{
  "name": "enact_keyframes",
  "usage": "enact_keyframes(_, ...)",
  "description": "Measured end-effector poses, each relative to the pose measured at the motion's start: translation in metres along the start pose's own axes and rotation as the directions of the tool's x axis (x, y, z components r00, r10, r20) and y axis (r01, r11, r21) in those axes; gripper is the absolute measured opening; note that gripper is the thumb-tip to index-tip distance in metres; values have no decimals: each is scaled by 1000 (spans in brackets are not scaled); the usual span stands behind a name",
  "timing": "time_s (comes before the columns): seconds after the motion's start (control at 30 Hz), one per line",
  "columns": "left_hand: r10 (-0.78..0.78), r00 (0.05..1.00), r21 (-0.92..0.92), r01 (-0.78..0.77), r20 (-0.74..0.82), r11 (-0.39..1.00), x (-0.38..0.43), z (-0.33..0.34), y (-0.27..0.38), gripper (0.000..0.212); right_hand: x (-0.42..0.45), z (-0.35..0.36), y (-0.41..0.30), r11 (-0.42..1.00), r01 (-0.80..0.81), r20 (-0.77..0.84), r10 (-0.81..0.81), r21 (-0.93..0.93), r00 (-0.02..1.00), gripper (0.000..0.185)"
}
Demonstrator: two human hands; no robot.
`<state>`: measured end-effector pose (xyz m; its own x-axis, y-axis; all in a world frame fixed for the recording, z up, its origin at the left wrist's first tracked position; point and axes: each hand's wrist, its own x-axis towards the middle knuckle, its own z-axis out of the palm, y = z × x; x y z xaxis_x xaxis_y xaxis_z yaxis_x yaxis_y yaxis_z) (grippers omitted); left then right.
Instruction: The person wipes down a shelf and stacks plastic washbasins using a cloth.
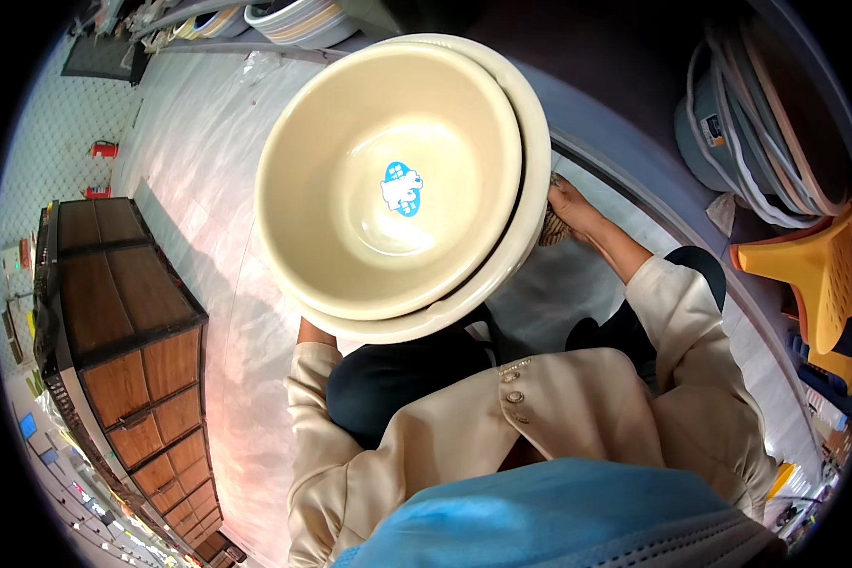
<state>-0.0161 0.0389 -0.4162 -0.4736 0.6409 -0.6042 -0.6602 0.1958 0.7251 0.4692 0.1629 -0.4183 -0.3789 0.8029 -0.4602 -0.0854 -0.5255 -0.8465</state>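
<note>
Before me are nested cream plastic basins (397, 234), the inner one bearing a blue and white sticker (402, 189) on its bottom. A wider basin's rim (537, 177) shows around the right and lower sides of the inner one. At the right side of the stack is my right hand (571, 207), its fingers largely hidden by the rim; a patterned brown item (552, 226) shows beside it. My left forearm (317, 332) goes under the lower left edge, and the basins hide the left hand.
Nested tubs (731, 142) and a yellow plastic stool (802, 263) stand on the shelf at right. More striped basins (302, 25) lie at the top. A long wooden cabinet (142, 369) runs along the left, with red fire extinguishers (104, 149) beyond it.
</note>
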Motion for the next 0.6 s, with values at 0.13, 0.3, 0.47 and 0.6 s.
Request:
enact_keyframes(0.13,-4,996,23,2,92,1000,-13,31,5,41,-28,-10,-13,996,84,-127,-86,-16,988,65)
enact_keyframes(0.3,-9,956,49,-5,295,999,-12,112,18,41,-57,-38,-46,990,141,-202,-134,19,970,63)
enact_keyframes(0.47,-28,861,64,-5,508,998,-6,211,33,40,-71,-63,-75,969,249,-282,-237,6,930,65)
enact_keyframes(0.6,-70,769,86,19,636,996,-2,282,29,40,-76,-84,-88,951,304,-331,-270,55,904,58)
